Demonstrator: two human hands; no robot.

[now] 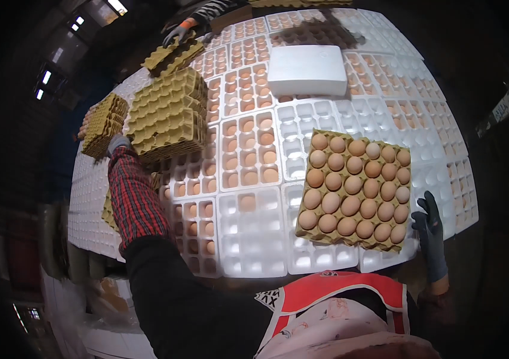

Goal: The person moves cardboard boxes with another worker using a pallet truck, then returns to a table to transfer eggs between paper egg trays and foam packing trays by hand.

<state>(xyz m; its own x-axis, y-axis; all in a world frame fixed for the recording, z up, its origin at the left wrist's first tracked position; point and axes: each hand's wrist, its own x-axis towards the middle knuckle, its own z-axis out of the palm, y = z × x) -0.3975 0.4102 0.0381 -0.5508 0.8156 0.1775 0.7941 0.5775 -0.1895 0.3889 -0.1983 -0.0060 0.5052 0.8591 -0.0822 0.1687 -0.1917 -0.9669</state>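
My left hand point(119, 143), in a grey glove, is stretched out to the left between two stacks of pulp egg trays. It is beside the smaller stack point(104, 123) and the front of the larger stack point(167, 116); its fingers are mostly hidden, so whether it grips a tray cannot be seen. My right hand point(429, 226), in a dark glove, is off the right edge of a pulp tray full of brown eggs point(353, 184). Its fingers are apart and hold nothing. That tray lies tilted across white foam egg boxes point(310, 264).
Foam boxes cover the table, some with eggs point(250, 143), others with bare cells point(254, 242). A closed white foam box point(306, 67) sits upside on the far boxes. At the far left, another person's gloved hand point(178, 35) touches more pulp trays point(173, 56).
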